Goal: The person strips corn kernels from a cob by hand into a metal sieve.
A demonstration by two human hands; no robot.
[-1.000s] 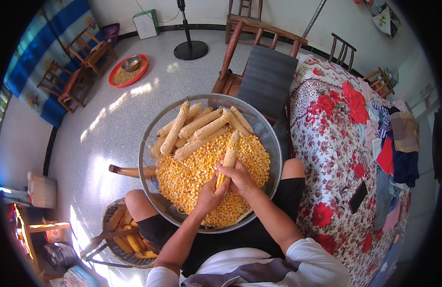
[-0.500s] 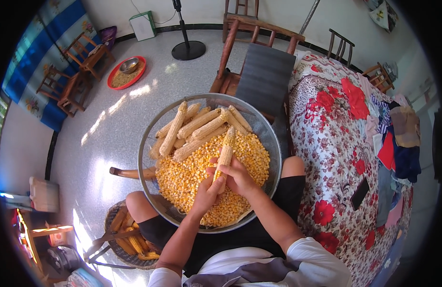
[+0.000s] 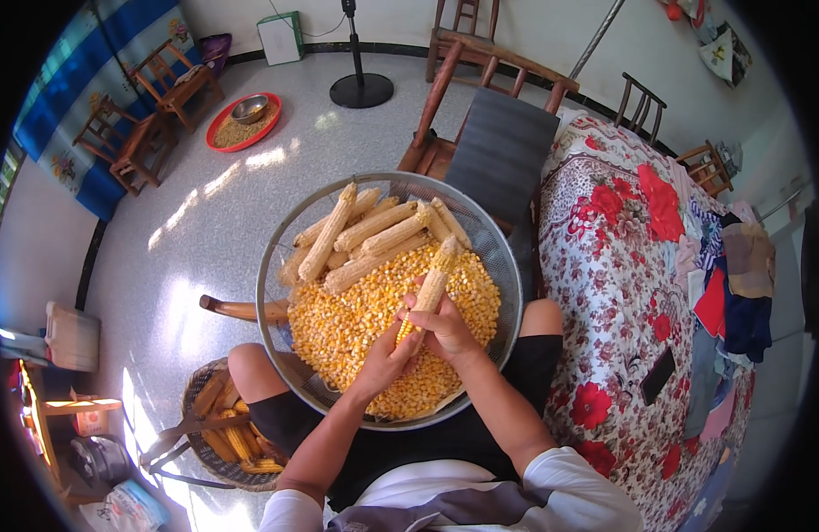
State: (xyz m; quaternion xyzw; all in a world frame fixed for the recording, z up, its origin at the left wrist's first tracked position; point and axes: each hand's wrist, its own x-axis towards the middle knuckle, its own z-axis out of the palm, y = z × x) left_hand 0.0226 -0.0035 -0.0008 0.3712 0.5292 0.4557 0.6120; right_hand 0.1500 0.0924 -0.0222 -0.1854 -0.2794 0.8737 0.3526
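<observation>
Both my hands are closed around one corn cob point(image 3: 433, 285), mostly stripped, with yellow kernels left near its lower end. My left hand point(image 3: 390, 355) grips that lower end, and my right hand point(image 3: 447, 330) wraps the middle, its thumb against the cob. The cob tilts up and away from me over a round metal mesh basket point(image 3: 264, 312) on my lap. Loose yellow corn kernels point(image 3: 338, 332) fill much of the basket. Several bare cobs point(image 3: 374, 226) are piled at its far side. Parts of my fingers are hidden behind the cob.
At my left, a wicker basket point(image 3: 195, 390) holds several unshelled ears. A wooden stool or chair point(image 3: 502, 133) stands just beyond the mesh basket. On the right is a bed point(image 3: 595, 293) with a floral cover, clothes and a phone point(image 3: 658, 376). A red tray point(image 3: 274, 124) lies farther off.
The cob and both hands have shifted slightly within the basket, with the cob leaning more to the right. My grip stays on it, and the whole view has turned a little.
</observation>
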